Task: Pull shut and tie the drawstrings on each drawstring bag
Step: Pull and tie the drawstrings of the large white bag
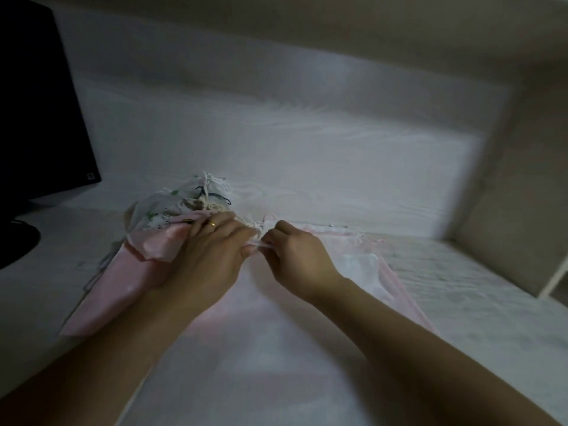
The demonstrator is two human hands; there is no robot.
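I judge the step in hand to be drawing or knotting the cord on the flat pale pink fabric drawstring bag [264, 327], which lies spread across the white wood-grain surface [307, 155] directly beneath my forearms, its mouth toward twelve o'clock. My left hand [206, 253] has its fingers curled, thumb and forefinger pinching one end of the thin white drawstring [261, 245]; a ring shows on one finger. My right hand [295, 256] is likewise curled and pinches the same cord just beside the left, the two nearly touching. Whether a knot is already formed between them I cannot tell; the picture is dim and blurred there.

At ten o'clock from the hands, touching the left fingers, sits a heap of printed white and pink fabric bags with tangled cords [181, 210].

The next move, I judge, calls for pulling the ends apart evenly to cinch the mouth.
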